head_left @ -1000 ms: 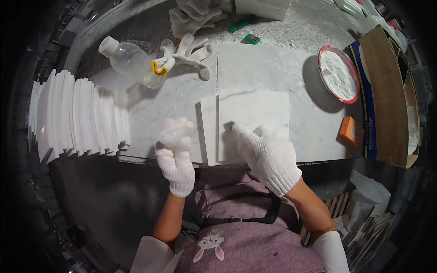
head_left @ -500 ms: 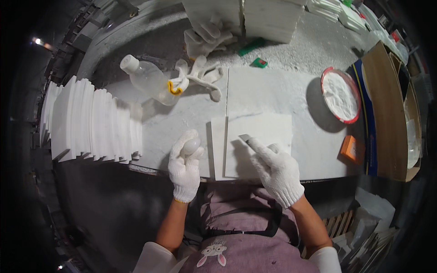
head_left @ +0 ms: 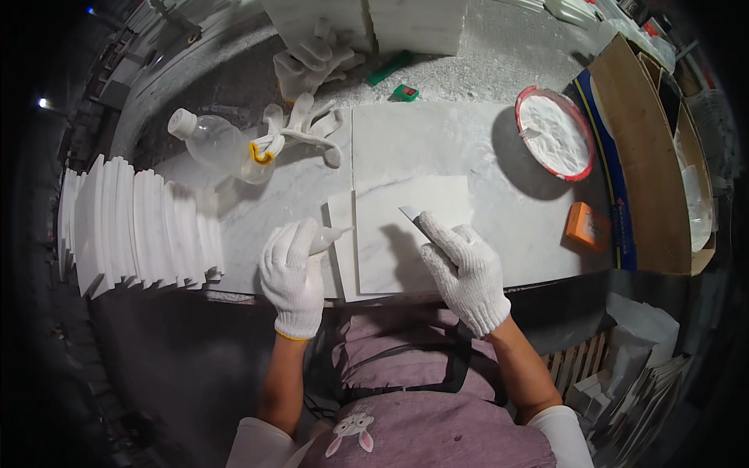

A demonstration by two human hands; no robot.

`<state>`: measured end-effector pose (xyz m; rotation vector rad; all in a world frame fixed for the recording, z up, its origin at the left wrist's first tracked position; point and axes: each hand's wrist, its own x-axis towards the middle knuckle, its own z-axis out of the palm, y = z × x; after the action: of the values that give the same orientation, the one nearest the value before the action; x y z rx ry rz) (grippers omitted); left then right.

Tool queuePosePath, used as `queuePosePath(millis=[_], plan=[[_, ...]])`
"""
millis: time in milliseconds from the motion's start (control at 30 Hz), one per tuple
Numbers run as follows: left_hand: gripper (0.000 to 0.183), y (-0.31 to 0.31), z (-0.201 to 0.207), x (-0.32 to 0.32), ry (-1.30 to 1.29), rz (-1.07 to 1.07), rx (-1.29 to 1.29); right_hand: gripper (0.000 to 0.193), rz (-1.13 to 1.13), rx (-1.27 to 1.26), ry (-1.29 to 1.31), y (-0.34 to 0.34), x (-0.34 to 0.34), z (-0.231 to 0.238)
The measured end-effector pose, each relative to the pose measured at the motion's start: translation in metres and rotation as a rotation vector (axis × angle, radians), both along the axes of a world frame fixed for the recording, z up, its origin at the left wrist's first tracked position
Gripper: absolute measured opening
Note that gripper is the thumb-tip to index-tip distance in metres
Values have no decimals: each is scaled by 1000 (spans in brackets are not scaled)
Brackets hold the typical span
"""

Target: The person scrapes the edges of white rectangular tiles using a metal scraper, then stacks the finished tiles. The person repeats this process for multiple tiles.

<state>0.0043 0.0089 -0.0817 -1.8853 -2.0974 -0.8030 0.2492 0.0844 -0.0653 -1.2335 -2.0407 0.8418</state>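
My left hand (head_left: 293,273), in a white knit glove, is closed around a small translucent squeeze bulb (head_left: 322,239). The bulb's thin nozzle points right, toward the tiles. A white marble tile (head_left: 437,195) lies on the worktop, overlapping a second tile (head_left: 346,261) whose strip shows at its left. Over the upper tile, my gloved right hand (head_left: 466,277) grips a knife with a flat, angled metal blade (head_left: 409,214). The blade points up and left; its handle is mostly hidden by my fingers. Whether it touches the tile I cannot tell.
Upright white tiles (head_left: 133,226) stand in a row at left. Behind are a plastic bottle (head_left: 214,144) and loose gloves (head_left: 304,129). At right are a red-rimmed bowl (head_left: 589,160) of white powder, an orange box (head_left: 587,227) and a cardboard box (head_left: 647,156).
My left hand has turned, so the bulb's nozzle now shows, pointing right. The right hand keeps its grip on the knife over the tile. The whole view has shifted slightly.
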Motion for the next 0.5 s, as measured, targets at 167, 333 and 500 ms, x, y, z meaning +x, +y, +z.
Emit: queuePosePath(millis=[167,333,500], plan=[[49,3,2,-1,121,-16,30,48,-7,17,24,-6,5,-4],[60,8,-4,1,238,-13,62,46,-8,59,29,-8,7,-6],[58,11,-4,1,312,12,91,48,-13,42,-21,-8,6,-4]])
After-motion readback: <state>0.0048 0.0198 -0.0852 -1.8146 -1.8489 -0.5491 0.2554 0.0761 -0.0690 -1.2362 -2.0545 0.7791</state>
